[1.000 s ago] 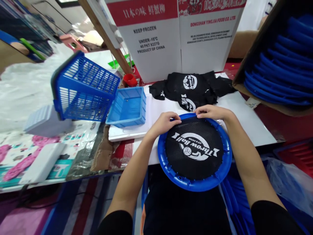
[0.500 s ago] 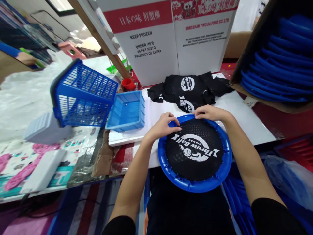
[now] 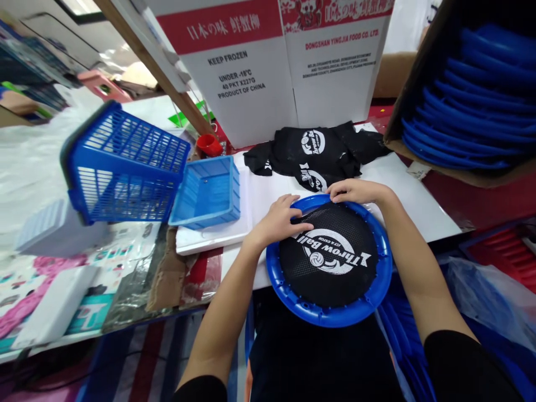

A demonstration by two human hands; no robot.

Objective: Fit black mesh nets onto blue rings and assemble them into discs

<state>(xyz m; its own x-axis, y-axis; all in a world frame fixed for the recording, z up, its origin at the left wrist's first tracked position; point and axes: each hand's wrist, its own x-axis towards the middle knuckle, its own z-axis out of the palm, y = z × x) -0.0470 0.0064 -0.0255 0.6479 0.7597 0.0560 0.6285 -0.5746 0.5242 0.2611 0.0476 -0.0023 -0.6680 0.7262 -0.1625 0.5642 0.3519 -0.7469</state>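
Note:
A blue plastic ring (image 3: 330, 318) rests at the table's front edge, over my lap, with a black mesh cloth (image 3: 335, 285) printed "Throw Ball" stretched inside it. At the ring's upper left, my left hand (image 3: 287, 220) has its thumb on the cloth and its fingers curled over the rim; the cloth stands off the rim there, leaving a gap. My right hand (image 3: 352, 191) pinches the top of the rim and the cloth's edge. Beyond the ring lies a pile of black printed cloths (image 3: 318, 153).
A blue bin (image 3: 205, 192) and a tilted blue basket (image 3: 129, 167) stand at the left, near a red cup (image 3: 209, 145). White cartons (image 3: 268, 111) rise behind. At the right, a cardboard box (image 3: 464, 173) holds several blue rings (image 3: 469, 128).
The cloth has come away from the ring's upper left edge, and a gap now shows there. My left hand has shifted slightly over it. The camera view has turned a little.

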